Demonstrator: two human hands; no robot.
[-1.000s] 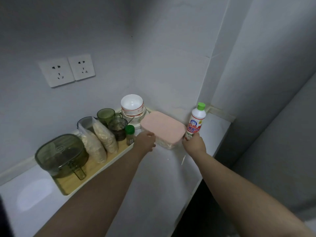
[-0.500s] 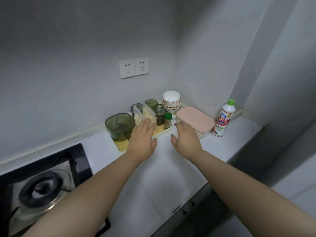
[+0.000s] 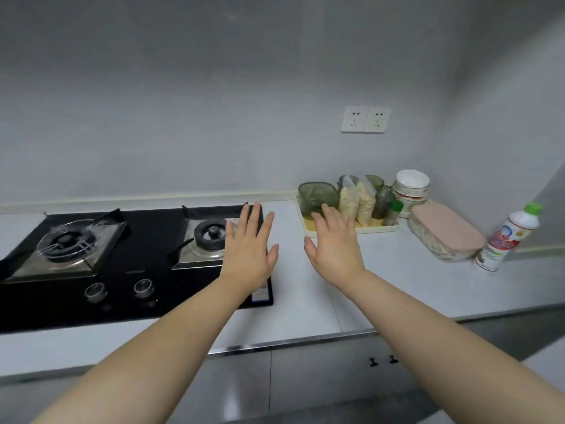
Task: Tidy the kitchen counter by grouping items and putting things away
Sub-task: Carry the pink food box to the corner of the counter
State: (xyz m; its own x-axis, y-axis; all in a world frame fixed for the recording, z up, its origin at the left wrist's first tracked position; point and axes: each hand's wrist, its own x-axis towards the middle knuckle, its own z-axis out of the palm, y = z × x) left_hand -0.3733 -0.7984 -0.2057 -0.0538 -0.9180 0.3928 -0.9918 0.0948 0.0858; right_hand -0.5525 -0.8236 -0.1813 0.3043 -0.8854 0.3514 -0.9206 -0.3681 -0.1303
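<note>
It is a home kitchen: a black gas stove (image 3: 128, 255) at the left, a white counter (image 3: 397, 283), stacked bowls (image 3: 411, 186) and wall sockets (image 3: 366, 119) at the right.

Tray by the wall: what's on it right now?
On the tray: a green container, two clear bags of pale food, greenish cups and a green-capped jar. The right hand covers its front left corner.

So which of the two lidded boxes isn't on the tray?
The pink-lidded box, on the bare counter beside the bottle. The green box sits on the tray.
</note>
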